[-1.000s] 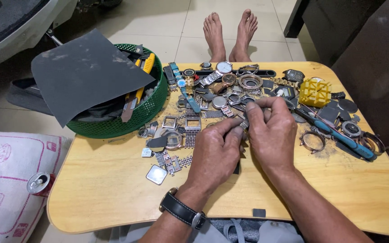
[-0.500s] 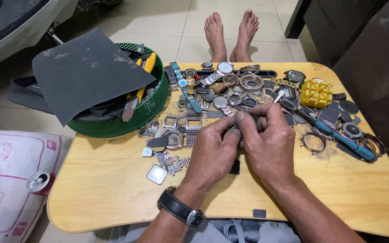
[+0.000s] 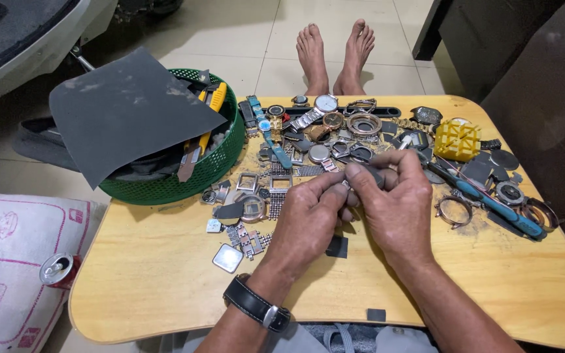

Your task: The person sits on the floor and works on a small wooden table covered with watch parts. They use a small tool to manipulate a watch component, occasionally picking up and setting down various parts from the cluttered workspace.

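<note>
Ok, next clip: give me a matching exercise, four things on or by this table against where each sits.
Things:
1 green basket
2 yellow block
3 drink can
4 blue-handled tool

Places:
A on the floor cushion, left of the table
B table's right side, by the metal rings
C table's far left corner, under a dark grey sheet
D far right of the table, past the hands

Pairs: 1-C, 2-D, 3-A, 4-B

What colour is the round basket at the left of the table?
The basket is green, seen best in the head view.
</note>
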